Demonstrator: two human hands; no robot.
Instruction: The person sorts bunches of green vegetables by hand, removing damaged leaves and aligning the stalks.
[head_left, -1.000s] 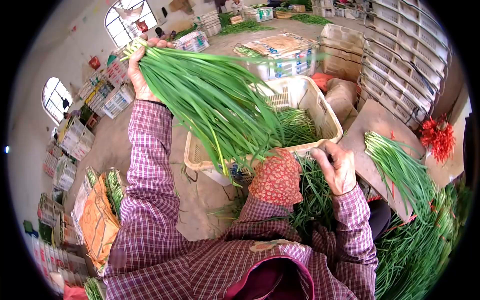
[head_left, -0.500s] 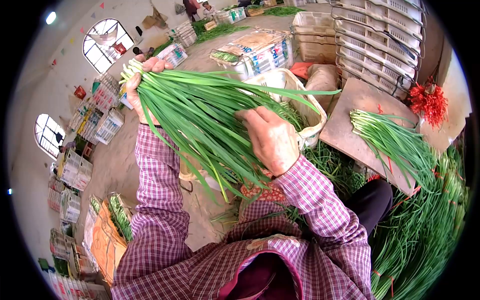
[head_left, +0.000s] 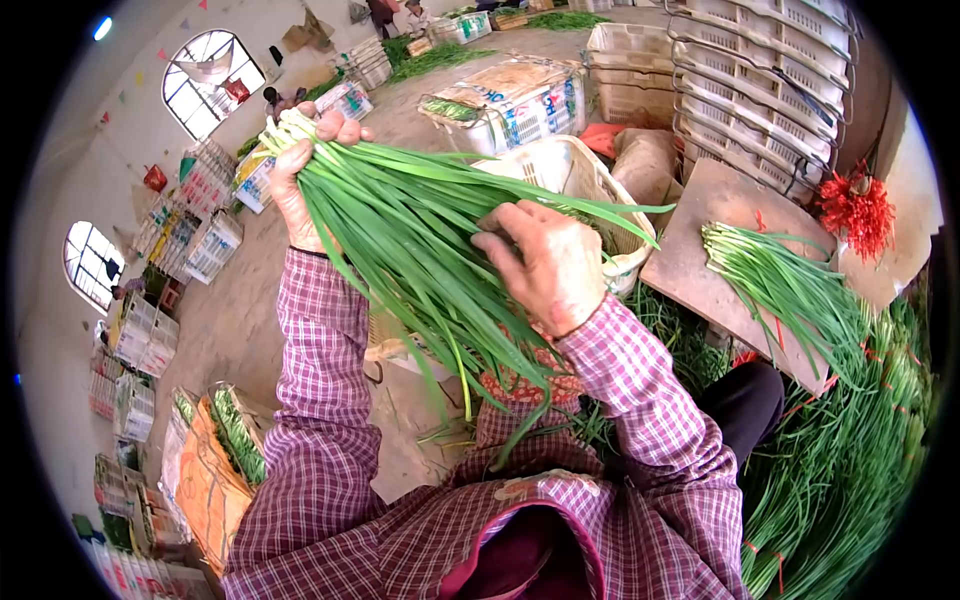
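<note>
Head view: a person in a checked shirt holds a bunch of long green leaves (head_left: 400,225) slanting from ten o'clock across the centre. The left hand (head_left: 305,185) has its fingers clasped round the pale stem ends at ten o'clock. At two o'clock, near the centre, the right hand (head_left: 550,265) touches the leaves with curled fingers; its fingertips are partly hidden, so whether they grip is unclear. Between twelve and one o'clock, a wrapped crate (head_left: 545,112) bears blue and red lettering, too small and warped to read surely. The leaves partly cover an open crate (head_left: 553,165) at one o'clock and a red patterned cloth (head_left: 560,388) towards five. At three, another bunch (head_left: 765,275) lies on a tilted worktop (head_left: 725,190). At four, a green heap (head_left: 840,490) is cut off by the dark lens edge.
</note>
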